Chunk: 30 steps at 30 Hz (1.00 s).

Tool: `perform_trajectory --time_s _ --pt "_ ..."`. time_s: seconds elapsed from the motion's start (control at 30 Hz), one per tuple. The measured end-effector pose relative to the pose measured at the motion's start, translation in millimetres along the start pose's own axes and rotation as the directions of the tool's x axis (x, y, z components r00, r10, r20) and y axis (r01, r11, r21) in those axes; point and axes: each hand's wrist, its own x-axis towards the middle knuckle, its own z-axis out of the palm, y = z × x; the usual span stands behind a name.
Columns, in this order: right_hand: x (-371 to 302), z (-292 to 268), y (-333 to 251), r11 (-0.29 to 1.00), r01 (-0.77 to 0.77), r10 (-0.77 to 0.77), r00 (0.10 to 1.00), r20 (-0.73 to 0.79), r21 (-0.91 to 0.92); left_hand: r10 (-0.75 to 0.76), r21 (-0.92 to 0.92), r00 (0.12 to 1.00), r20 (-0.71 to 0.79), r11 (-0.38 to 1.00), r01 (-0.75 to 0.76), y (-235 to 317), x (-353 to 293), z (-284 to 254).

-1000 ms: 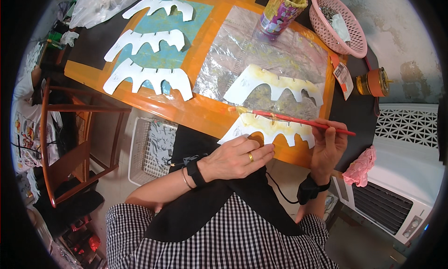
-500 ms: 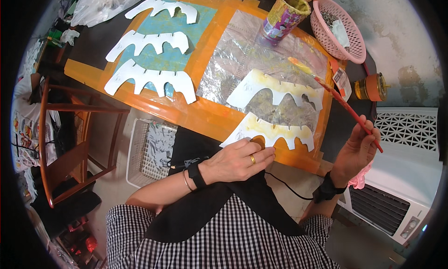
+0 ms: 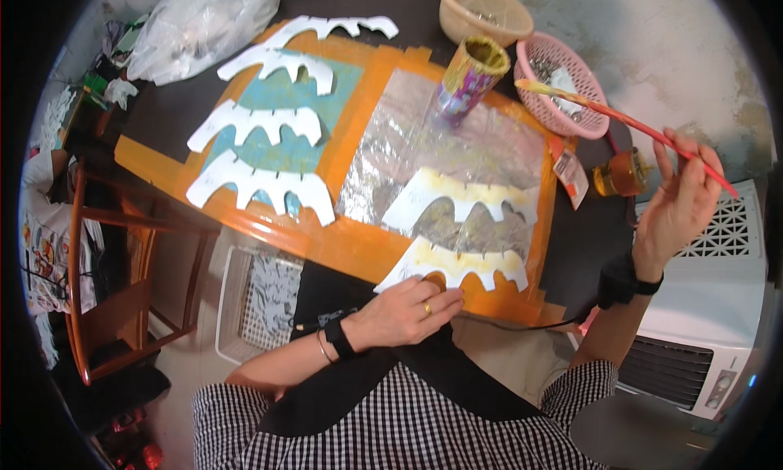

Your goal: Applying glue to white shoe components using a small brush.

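Observation:
My right hand is raised at the right and grips a red-handled brush near its rear end. The brush's yellow-smeared tip points left, in front of a pink basket and off the pieces. My left hand is at the table's near edge, its fingers bent over the lower rim of a white scalloped piece with yellow smears. Just beyond lies a second smeared white piece. Both rest on a clear plastic sheet. Farther back stands a paint-crusted purple and yellow can.
Several plain white scalloped pieces lie on a teal panel at the left. Orange tape borders the work area. At the back are a pink basket, a beige basket, a jar and a plastic bag. A white air cooler stands right.
My right hand has lifted the brush up and right, away from the smeared pieces. My left hand stays on the near piece. The whole view has shifted slightly.

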Motion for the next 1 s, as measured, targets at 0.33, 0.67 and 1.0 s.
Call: perform_trajectory --time_s 0.33,0.67,1.0 --pt "56.7 94.7 46.2 0.996 -0.093 0.085 0.942 0.324 0.009 -0.022 -0.003 0.999 0.046 1.0 0.022 4.0 -0.6 -3.8" --pt "73.8 82.0 36.1 0.98 -0.197 0.181 0.947 0.265 0.034 -0.023 -0.02 0.998 0.057 1.0 0.024 4.2 -0.4 -4.9" --pt "43.6 53.9 -4.7 0.994 -0.111 0.105 0.974 0.201 0.019 -0.034 -0.025 0.998 0.047 0.999 0.035 4.2 -1.4 -4.0"
